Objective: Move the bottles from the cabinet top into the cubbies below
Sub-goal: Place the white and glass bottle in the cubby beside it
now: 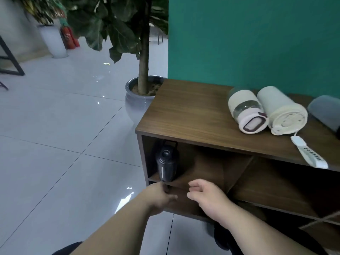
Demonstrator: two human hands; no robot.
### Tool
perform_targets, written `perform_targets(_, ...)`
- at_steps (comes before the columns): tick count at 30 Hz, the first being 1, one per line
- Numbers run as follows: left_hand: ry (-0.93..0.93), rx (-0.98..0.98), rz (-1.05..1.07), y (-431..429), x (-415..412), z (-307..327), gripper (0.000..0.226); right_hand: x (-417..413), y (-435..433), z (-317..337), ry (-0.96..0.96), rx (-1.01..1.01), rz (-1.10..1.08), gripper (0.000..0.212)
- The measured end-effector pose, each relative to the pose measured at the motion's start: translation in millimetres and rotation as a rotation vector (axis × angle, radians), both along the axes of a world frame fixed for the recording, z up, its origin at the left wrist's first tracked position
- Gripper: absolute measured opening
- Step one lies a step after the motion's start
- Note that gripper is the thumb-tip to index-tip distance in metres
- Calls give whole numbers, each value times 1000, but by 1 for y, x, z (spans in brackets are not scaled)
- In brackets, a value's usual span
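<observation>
A black bottle (166, 161) stands upright in the left cubby (202, 162) of the wooden cabinet (193, 111), its base at the shelf's front edge. My left hand (158, 197) is just below that base, its fingertips touching or nearly touching it and loosely curled around nothing. To the right of it, in front of the same cubby, my right hand (206, 196) holds nothing, its fingers apart. On the cabinet top lie a cream and pink bottle (246, 111), a cream tumbler (281, 111) with a strap (311, 155), and a dark grey bottle (325, 113) cut off by the frame's right edge.
A potted tree in a grey pot (136, 102) stands close to the cabinet's left end. A green wall (257, 43) rises behind the cabinet. A second cubby (285, 184) opens to the right. Glossy tiled floor (64, 135) spreads to the left.
</observation>
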State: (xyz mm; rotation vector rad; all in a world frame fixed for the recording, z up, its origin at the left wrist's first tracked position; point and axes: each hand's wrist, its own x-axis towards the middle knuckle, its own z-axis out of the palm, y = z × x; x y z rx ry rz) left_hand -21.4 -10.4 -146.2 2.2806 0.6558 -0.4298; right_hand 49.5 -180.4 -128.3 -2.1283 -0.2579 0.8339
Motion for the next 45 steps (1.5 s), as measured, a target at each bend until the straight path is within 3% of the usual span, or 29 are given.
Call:
perform_targets(3, -125, -13, -45, -24, -13, 40, 45, -17, -29, 34, -164, 128, -33, 23)
perform_targets(8, -321, -95, -58, -41, -29, 79, 29, -14, -65, 100, -586, 254, -218, 30)
perform_targets(13, -404, -129, -94, -45, -10, 89, 29, 36, -66, 136, -814, 76, -366, 70)
perform_targets(17, -400, -146, -143, -42, 5, 80, 28, 76, -46, 131, -839, -34, -444, 100)
perform_targets(20, -366, -169, -180, -40, 13, 73, 28, 96, -30, 120, -847, -77, -546, 109)
perform_targets(22, -324, -155, -225, -39, 16, 72, 30, 105, -23, 114, -797, -66, -631, 106)
perform_targets(25, -300, -151, -240, -35, 17, 69, 30, 113, -17, 107, -790, -44, -677, 84)
perform_targets(29, -294, -99, -197, -28, 17, 65, 34, 103, -24, 112, -703, 152, -660, 70)
perform_targets(32, -269, -93, -154, -22, 16, 63, 54, 75, -36, 118, -666, 423, -519, 59)
perform_targets(34, -253, -149, -130, -21, 14, 62, 65, 57, -45, 119, -641, 631, -399, 50)
perform_targets(36, -258, -247, -111, -24, 11, 59, 65, 41, -56, 120, -616, 712, -284, 50)
perform_targets(40, -141, -219, -212, -28, 6, 44, 82, 18, -72, 102, -611, 490, -99, 59)
perform_targets(43, -60, -199, -292, -33, 8, 20, 91, 13, -75, 74, -568, 324, -100, 60)
perform_targets(45, -62, -204, -254, -40, 11, -1, 89, 14, -72, 55, -573, 208, -52, 75)
